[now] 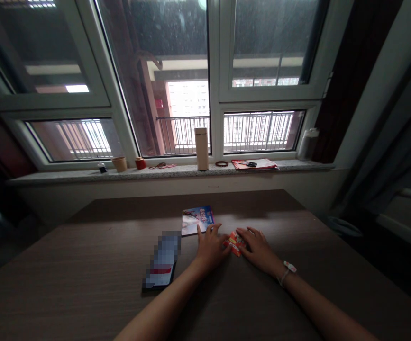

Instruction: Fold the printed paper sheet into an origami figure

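Note:
A small red and orange packet (234, 243) lies flat on the brown wooden table (84, 265). My left hand (210, 246) rests palm down with fingers spread, its fingertips touching the packet's left edge. On the other side, my right hand (258, 246) lies with fingers stretched out, pressing on the packet. A glossy booklet (197, 219) with a blue and pink cover sits just beyond my left hand. A dark phone (161, 261) lies to its left.
A stone window sill (66, 175) runs along the far wall, carrying a tall beige flask (201, 148), a small cup (120, 164), a red pot (140, 163), red papers with scissors (253, 164) and a white bottle (306, 142). Curtains hang at the right.

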Tool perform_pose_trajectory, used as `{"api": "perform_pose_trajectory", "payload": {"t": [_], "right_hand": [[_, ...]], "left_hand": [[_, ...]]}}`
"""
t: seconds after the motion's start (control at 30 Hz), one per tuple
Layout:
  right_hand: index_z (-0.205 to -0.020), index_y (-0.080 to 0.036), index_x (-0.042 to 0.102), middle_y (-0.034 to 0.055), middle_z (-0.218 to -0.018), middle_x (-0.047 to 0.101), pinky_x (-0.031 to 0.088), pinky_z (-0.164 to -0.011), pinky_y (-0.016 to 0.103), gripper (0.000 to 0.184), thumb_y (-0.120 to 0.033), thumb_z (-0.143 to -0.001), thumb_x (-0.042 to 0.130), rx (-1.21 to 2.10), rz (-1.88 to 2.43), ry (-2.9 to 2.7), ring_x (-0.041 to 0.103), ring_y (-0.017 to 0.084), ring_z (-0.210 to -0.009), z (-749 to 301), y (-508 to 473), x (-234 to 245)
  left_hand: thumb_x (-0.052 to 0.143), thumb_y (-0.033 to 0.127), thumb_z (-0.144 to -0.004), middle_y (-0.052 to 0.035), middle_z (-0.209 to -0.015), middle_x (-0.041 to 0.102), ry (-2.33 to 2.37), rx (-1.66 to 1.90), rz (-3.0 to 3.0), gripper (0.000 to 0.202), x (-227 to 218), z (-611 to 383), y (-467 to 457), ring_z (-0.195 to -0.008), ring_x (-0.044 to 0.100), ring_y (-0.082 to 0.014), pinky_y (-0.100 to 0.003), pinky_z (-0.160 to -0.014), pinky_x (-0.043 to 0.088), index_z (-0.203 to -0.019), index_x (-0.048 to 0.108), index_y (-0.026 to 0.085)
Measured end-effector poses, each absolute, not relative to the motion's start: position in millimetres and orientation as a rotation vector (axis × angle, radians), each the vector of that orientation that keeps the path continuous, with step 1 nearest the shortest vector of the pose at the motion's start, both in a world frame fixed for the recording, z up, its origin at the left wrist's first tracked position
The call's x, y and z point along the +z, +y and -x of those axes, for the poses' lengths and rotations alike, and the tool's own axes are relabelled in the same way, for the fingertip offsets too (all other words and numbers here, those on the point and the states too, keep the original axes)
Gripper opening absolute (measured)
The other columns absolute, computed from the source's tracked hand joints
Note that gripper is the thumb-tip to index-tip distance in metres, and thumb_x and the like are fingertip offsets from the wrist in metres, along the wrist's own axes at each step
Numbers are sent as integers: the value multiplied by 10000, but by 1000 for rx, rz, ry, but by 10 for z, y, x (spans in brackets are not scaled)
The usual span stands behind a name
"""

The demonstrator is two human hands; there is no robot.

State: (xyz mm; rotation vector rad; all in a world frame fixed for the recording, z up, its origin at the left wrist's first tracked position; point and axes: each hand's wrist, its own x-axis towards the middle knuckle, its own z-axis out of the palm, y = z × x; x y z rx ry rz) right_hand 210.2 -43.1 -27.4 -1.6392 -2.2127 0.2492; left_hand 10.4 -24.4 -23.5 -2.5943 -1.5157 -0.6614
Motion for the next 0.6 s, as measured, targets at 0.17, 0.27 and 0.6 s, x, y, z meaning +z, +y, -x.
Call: {"api": "perform_pose_trajectory", "payload": {"t": [0.17, 0.27, 0.6], "right_hand": [[-1356, -332, 480, 2, -1508, 368, 175, -1136, 549, 497, -435, -871, 438, 201, 1704, -2250, 246, 290, -1400, -2072, -414, -252], [-1370, -352, 462, 4, -1520, 346, 163, -1131, 563, 513, -458, -869, 439, 192, 1725, -2260, 228, 304, -1405, -2062, -410, -248], [-1355, -375, 465, 20, -1498, 373, 137, -1125, 585, 521, -484, -846, 488, 165, 1747, -2255, 233, 305, -1405, -2080, -405, -244]], "left_hand": [[610, 468, -833, -45, -1486, 369, -1518, -650, 2587, 360, -272, -114, -221, -1348, 307, -343, -736, -1055, 25, -1182, 615, 378], [592, 485, -840, -26, -1507, 341, -1522, -633, 2601, 397, -283, -105, -216, -1354, 293, -359, -744, -1046, 1, -1232, 584, 420], [551, 555, -843, -3, -1504, 365, -1522, -563, 2599, 391, -140, -91, -268, -1372, 257, -379, -729, -1044, -85, -1210, 609, 433]]}}
